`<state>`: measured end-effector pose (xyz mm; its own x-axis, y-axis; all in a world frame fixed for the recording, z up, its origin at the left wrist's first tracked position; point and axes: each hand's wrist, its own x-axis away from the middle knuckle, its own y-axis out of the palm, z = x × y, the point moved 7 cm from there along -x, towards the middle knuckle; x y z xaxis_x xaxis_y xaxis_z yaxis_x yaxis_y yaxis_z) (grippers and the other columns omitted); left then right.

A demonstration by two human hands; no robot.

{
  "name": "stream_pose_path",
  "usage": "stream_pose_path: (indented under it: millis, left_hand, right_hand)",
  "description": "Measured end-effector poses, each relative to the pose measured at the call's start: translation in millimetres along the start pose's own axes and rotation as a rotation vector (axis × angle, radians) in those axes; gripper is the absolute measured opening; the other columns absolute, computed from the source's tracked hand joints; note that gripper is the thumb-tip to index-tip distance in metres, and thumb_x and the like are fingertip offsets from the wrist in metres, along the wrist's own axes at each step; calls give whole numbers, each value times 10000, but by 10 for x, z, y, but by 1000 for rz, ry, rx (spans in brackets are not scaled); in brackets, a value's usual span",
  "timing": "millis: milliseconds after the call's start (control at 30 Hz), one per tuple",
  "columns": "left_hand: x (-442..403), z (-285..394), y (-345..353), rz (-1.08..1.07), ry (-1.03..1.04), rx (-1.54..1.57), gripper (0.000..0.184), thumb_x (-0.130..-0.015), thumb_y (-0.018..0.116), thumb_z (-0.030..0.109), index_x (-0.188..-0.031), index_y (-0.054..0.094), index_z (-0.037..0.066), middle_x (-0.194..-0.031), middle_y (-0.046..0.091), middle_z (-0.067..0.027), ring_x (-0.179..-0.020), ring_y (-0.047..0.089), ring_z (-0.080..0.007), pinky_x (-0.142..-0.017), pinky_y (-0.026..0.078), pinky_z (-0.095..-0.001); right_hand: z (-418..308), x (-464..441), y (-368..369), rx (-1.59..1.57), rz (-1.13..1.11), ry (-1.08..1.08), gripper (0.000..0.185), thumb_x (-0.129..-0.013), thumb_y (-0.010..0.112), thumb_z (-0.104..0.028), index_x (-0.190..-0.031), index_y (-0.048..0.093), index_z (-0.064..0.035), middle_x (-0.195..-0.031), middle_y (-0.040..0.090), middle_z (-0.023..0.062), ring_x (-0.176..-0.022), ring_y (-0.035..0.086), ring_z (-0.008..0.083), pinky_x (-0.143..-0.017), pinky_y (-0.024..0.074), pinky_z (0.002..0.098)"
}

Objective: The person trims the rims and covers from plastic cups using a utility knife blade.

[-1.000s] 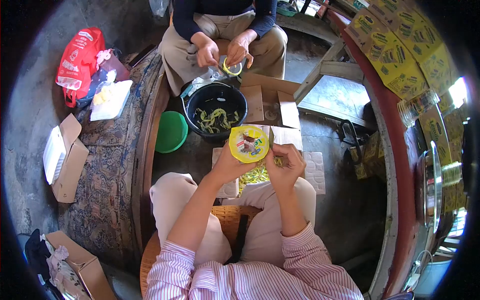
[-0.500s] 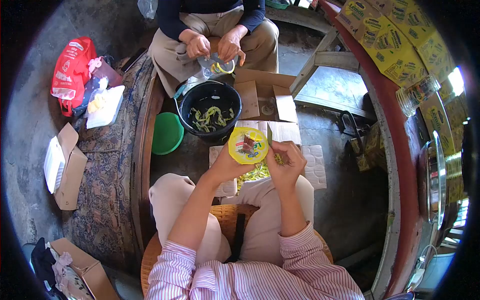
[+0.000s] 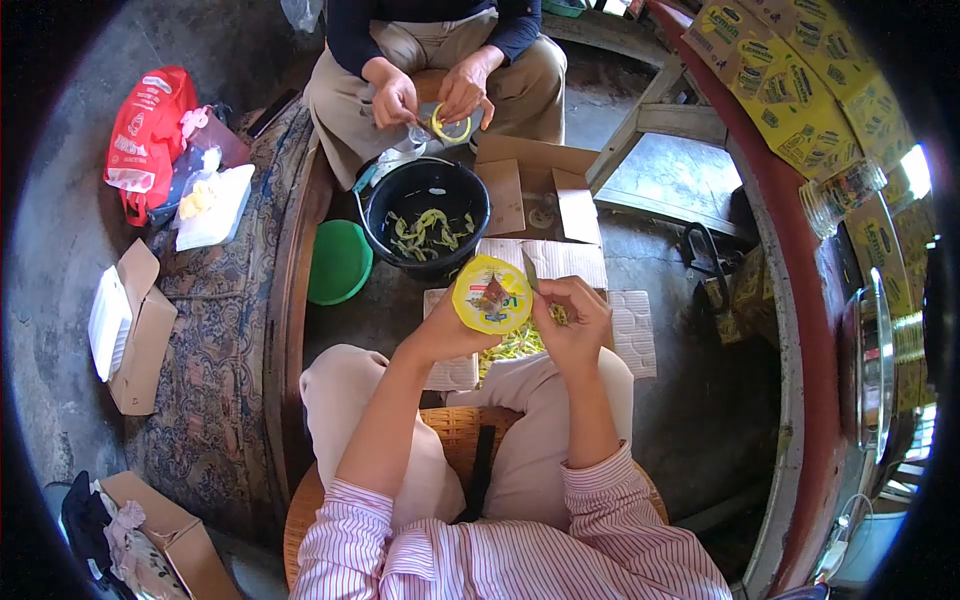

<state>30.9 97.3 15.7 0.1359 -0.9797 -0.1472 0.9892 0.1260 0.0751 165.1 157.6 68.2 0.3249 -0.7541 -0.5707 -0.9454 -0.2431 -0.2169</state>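
Note:
My left hand (image 3: 442, 328) is closed around a drink cup with a yellow printed lid (image 3: 494, 296), its lid turned up towards me. In my right hand (image 3: 578, 322) is a small knife; its thin grey blade (image 3: 529, 268) points up beside the right rim of the lid. The handle is hidden in my fingers, and whether the blade touches the rim I cannot tell. Below the hands, yellow-green strips (image 3: 520, 345) lie on white material between cardboard flaps (image 3: 630, 325).
A black bucket (image 3: 375, 225) holds yellow-green strips, with a green basin (image 3: 338, 265) beside it. An opened carton (image 3: 530, 165) stands beyond. Across from me, a seated person's hands (image 3: 465, 90) hold a clear cup with a yellow ring (image 3: 452, 135). A patterned mat (image 3: 200, 350) lies left.
The cup has tilted and shifted slightly left, and the knife blade has swung left towards its rim. The other person's cup has turned, showing its yellow ring more.

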Motion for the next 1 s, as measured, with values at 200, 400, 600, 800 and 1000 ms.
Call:
stream_pose_path:
  millis: [200,400,600,800,1000]
  left_hand:
    - [-57,-81,-98,71,73,-57,752,-593,685,-1,-1244,309,40,-1166,444,-80,-1080,449,-152,-906,378,-283]
    - [-45,-134,-25,208,142,-13,632,-674,651,-5,-1234,361,23,-1151,487,-85,-1076,471,-154,-903,381,-294]
    - [-73,-87,-5,213,155,-68,402,-747,640,7,-1122,495,-1,-1084,557,-76,-994,532,-147,-875,410,-295]
    - [-61,-96,-28,212,212,-161,296,-772,622,13,-1059,549,-2,-1066,572,-69,-975,542,-139,-860,419,-282]
    - [-50,-61,-6,212,206,-98,341,-754,623,-6,-1083,536,-1,-1071,571,-74,-984,541,-146,-869,416,-287]
  right_hand:
    - [6,14,30,-1,92,12,115,-664,652,60,-764,620,15,-717,625,96,-619,619,147,-565,482,239]
    - [24,32,-2,57,182,36,114,-661,654,58,-758,615,14,-710,621,97,-612,615,146,-560,476,243]
    - [-66,45,69,145,137,-53,133,-649,651,65,-764,615,9,-689,610,99,-595,598,160,-546,461,251]
    - [-78,61,76,153,158,-45,136,-646,652,64,-763,616,4,-681,607,99,-595,598,173,-551,463,255]
    - [-104,54,75,175,173,-55,131,-649,651,63,-759,613,1,-675,605,103,-590,599,176,-540,463,255]
